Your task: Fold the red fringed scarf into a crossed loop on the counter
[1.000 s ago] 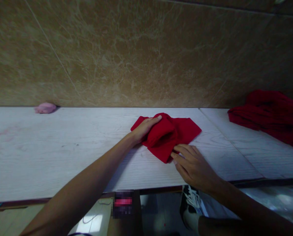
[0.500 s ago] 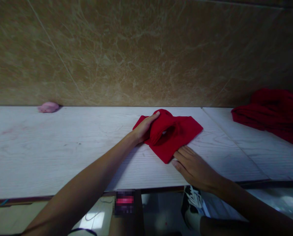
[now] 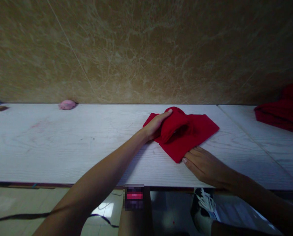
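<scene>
A small red cloth (image 3: 185,134) lies partly folded on the white wooden table (image 3: 75,147), near the marbled wall. My left hand (image 3: 156,126) grips the cloth's left edge, with its fingers curled over a raised fold. My right hand (image 3: 205,164) rests flat at the cloth's near corner, fingers together and fingertips touching or tucked under the fabric.
A pile of red cloth (image 3: 281,111) sits at the far right of the table. A small pink lump (image 3: 67,104) lies against the brown marbled wall (image 3: 136,49) at the back left. Below the table's front edge are floor tiles, a dark cable (image 3: 26,216) and a sneaker (image 3: 205,206).
My right hand has slid back from on top of the cloth to its near corner. The left hand has lifted the fold higher. The view has shifted left.
</scene>
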{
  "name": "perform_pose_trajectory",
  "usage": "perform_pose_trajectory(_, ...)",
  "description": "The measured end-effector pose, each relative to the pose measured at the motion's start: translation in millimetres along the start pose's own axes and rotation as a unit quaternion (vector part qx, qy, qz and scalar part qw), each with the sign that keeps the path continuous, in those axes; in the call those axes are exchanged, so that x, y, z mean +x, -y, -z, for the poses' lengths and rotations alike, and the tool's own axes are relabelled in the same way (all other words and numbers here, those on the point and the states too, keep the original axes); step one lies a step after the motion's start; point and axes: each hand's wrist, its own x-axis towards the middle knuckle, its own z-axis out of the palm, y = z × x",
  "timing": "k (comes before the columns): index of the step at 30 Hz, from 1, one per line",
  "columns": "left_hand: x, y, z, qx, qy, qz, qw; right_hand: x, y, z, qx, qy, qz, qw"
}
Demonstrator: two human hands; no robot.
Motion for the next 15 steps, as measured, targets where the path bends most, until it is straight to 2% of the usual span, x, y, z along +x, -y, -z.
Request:
perform_pose_trajectory(4, -0.3, 0.1, -0.6, 0.005, 0.007, 0.0, 1.0, 3.8, -4.8, -0.5, -0.012, 0.013, 0.011, 1.0)
perform_pose_trajectory(10, 1.3, -0.5, -0.8, -0.003, 0.001, -0.004, 1.0, 6.8, -11.0, -10.3, -0.04, 0.025, -0.027, 0.999)
perform_pose_trajectory(15, 1.8, -4.3, 1.1, -0.02, -0.005, -0.02, 1.0, 6.1, -12.9, -12.9, -0.068, 0.015, -0.01, 0.998)
